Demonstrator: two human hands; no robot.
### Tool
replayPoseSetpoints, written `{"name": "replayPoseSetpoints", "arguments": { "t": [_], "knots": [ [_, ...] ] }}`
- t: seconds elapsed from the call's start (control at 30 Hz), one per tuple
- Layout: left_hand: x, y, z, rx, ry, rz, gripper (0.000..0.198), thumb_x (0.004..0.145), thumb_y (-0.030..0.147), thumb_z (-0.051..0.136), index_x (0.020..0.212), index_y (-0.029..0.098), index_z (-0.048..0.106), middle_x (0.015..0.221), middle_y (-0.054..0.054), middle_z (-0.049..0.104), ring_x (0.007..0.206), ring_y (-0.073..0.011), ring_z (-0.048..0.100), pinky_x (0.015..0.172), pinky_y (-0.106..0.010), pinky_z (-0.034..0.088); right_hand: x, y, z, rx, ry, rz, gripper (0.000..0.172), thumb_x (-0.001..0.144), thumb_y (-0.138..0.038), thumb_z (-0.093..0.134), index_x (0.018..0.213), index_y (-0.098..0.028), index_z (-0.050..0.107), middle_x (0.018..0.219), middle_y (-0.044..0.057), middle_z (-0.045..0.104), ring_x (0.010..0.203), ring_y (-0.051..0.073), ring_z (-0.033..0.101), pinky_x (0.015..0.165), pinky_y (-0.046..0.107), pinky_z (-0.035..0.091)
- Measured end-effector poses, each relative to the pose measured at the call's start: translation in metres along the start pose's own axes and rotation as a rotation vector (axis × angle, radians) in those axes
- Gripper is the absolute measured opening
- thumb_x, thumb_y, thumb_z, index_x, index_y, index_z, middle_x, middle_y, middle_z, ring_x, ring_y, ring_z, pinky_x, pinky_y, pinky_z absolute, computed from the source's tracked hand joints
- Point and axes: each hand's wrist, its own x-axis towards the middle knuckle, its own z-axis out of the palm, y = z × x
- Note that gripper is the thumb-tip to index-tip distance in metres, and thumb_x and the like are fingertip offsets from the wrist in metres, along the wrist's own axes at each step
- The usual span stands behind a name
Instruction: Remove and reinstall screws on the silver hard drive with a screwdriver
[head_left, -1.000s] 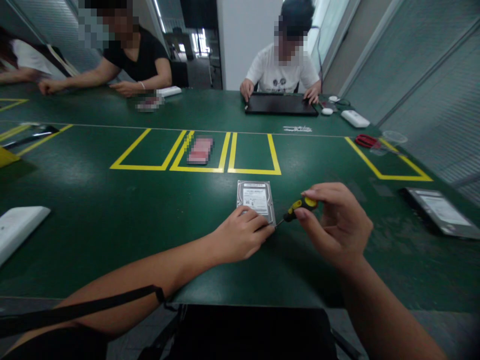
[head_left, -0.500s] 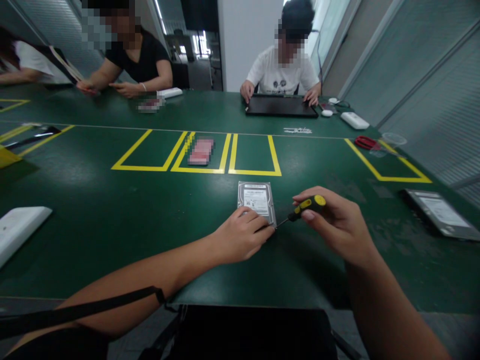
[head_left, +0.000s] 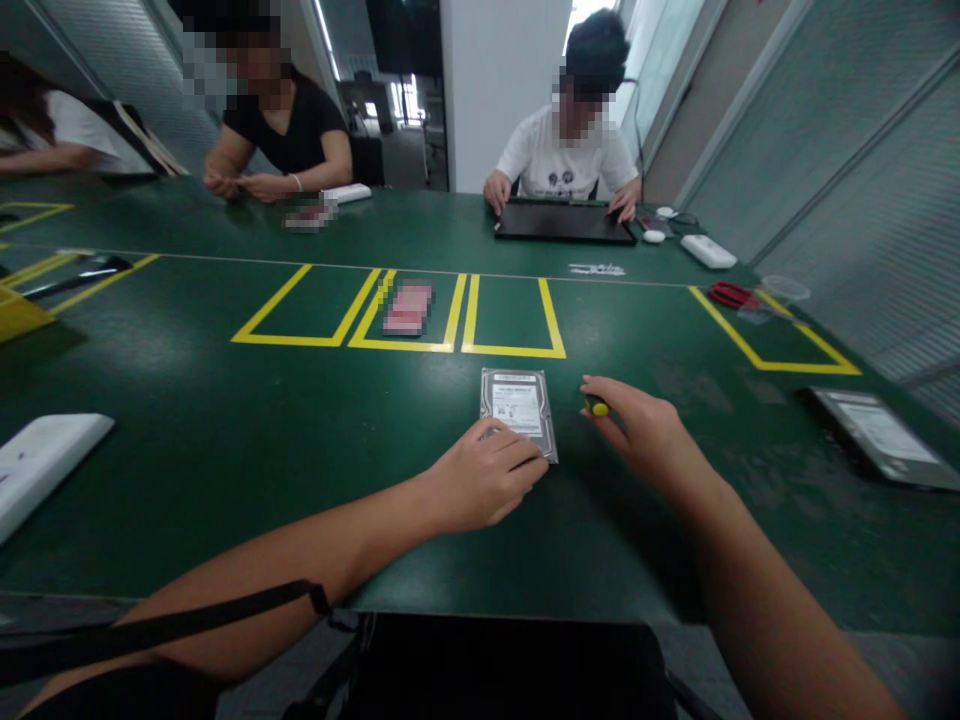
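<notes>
A silver hard drive (head_left: 516,400) with a white label lies on the green table in front of me. My left hand (head_left: 491,475) rests over its near end, fingers curled round the edge and holding it against the table. To the right of the drive, my right hand (head_left: 634,418) grips a small screwdriver (head_left: 598,406) with a yellow and black handle. The handle's end faces me, so its shaft is hidden from view. A gap shows between the right hand and the drive.
Another hard drive (head_left: 885,430) lies at the right, a white box-like object (head_left: 49,465) at the left. Yellow tape (head_left: 514,351) marks areas on the table; a pink object (head_left: 408,308) sits in one. Across, a person holds a black panel (head_left: 566,221); others sit left.
The screwdriver has come away from the drive's near right corner, and its handle has turned to point toward me. My left hand stays on the drive. A co-worker's hands at the left drew together.
</notes>
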Motion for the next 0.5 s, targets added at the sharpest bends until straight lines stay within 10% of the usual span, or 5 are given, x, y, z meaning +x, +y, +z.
{"name": "replayPoseSetpoints", "arguments": {
  "t": [0.5],
  "knots": [
    [-0.004, -0.011, -0.004, -0.190, 0.188, -0.120, 0.026, 0.098, 0.032, 0.052, 0.116, 0.018, 0.064, 0.112, -0.008, 0.070, 0.109, -0.0232, 0.061, 0.097, -0.042, 0.042, -0.002, 0.024, 0.030, -0.150, -0.300, 0.087, 0.049, 0.085, 0.003, 0.043, 0.123, -0.016, 0.067, 0.143, 0.016, 0.053, 0.121, 0.027, 0.062, 0.105, 0.043, 0.053]
  ]
}}
